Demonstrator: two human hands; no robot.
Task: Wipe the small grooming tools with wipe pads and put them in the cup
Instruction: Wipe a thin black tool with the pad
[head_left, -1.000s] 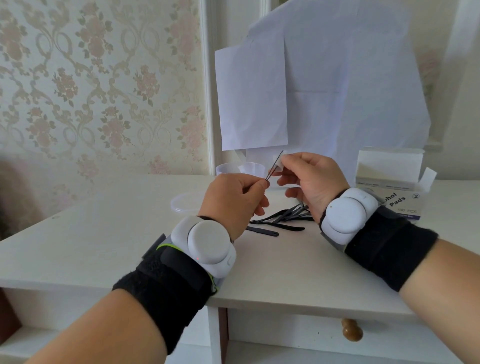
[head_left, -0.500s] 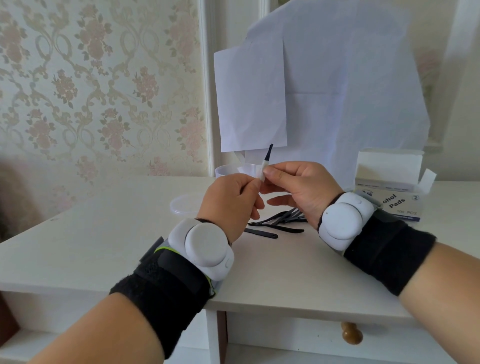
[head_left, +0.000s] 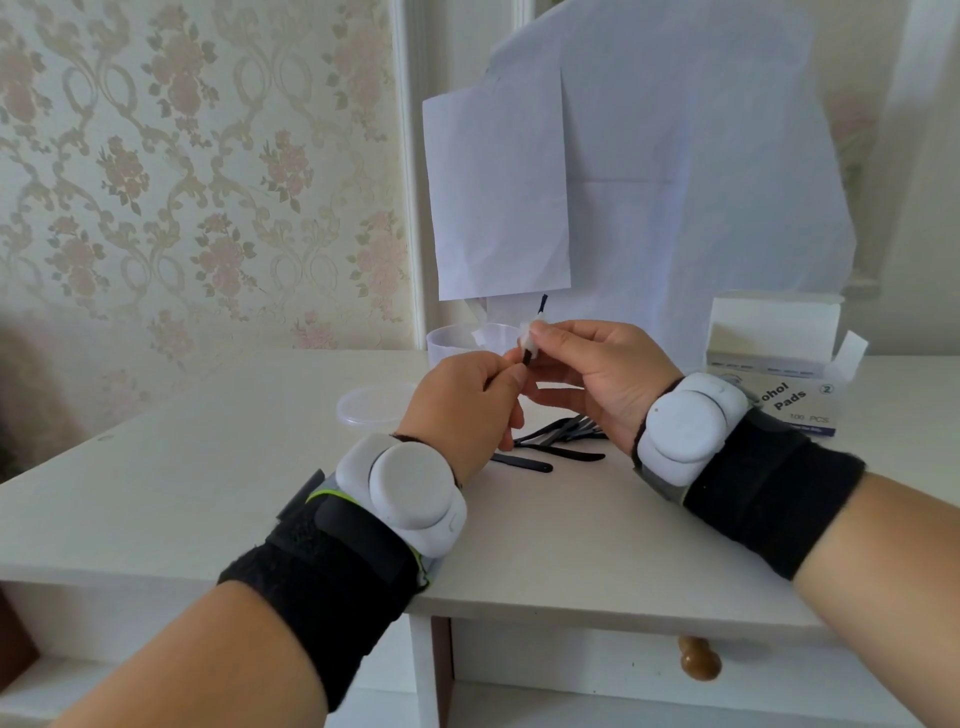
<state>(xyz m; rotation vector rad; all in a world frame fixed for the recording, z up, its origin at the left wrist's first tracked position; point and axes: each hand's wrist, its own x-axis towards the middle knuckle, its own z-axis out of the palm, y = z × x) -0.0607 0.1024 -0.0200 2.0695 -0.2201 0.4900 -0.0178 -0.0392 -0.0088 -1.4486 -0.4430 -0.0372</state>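
Note:
My left hand (head_left: 462, 410) pinches the lower end of a thin black grooming tool (head_left: 543, 304), which points up. My right hand (head_left: 597, 374) pinches a small white wipe pad (head_left: 529, 335) wrapped around the tool's shaft, just above my left fingers. Only the tool's dark tip shows above the pad. A clear plastic cup (head_left: 452, 340) stands on the table just behind my hands. Several more black tools (head_left: 561, 441) lie in a loose pile on the table (head_left: 208, 467) beneath my hands.
A clear round lid (head_left: 369, 405) lies left of the cup. An open box of alcohol pads (head_left: 784, 374) stands at the right. White paper sheets (head_left: 649, 171) hang on the wall behind. A drawer knob (head_left: 698, 657) sticks out below the table's front edge.
The right hand with the pad has slid up and down along the tool's shaft, ending a little lower than the tip. Both hands stay close together above the pile.

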